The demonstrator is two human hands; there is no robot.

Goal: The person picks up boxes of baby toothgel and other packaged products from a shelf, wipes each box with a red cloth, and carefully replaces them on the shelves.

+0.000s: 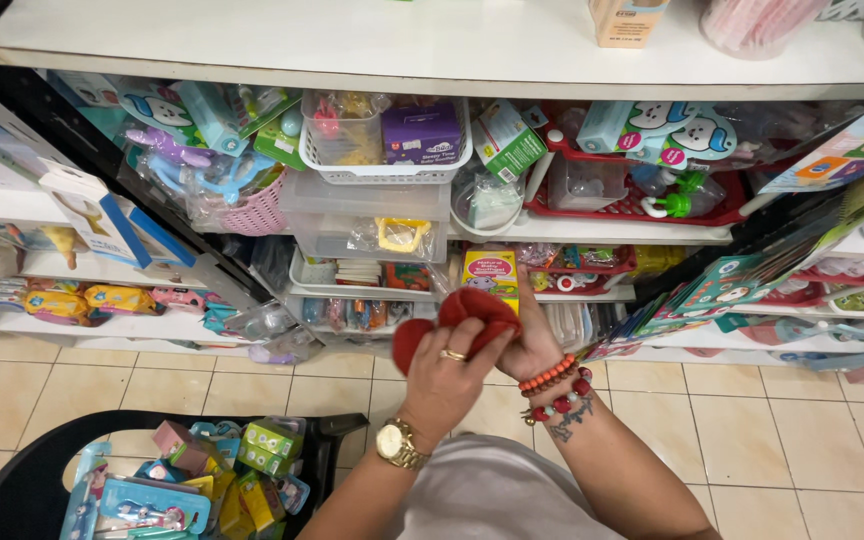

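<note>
1. Both my hands meet in front of the shelves (512, 232), above the tiled floor (752, 420).
2. My left hand (449, 372) and right hand (524, 345) are both clenched on a red cloth (472, 306), bunched between them.
3. A black basket (22, 490) of packaged goods sits low left.

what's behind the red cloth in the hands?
Behind the red cloth, held by the left hand and right hand, a yellow-green box stands on the shelf; its lower part is covered.
</note>
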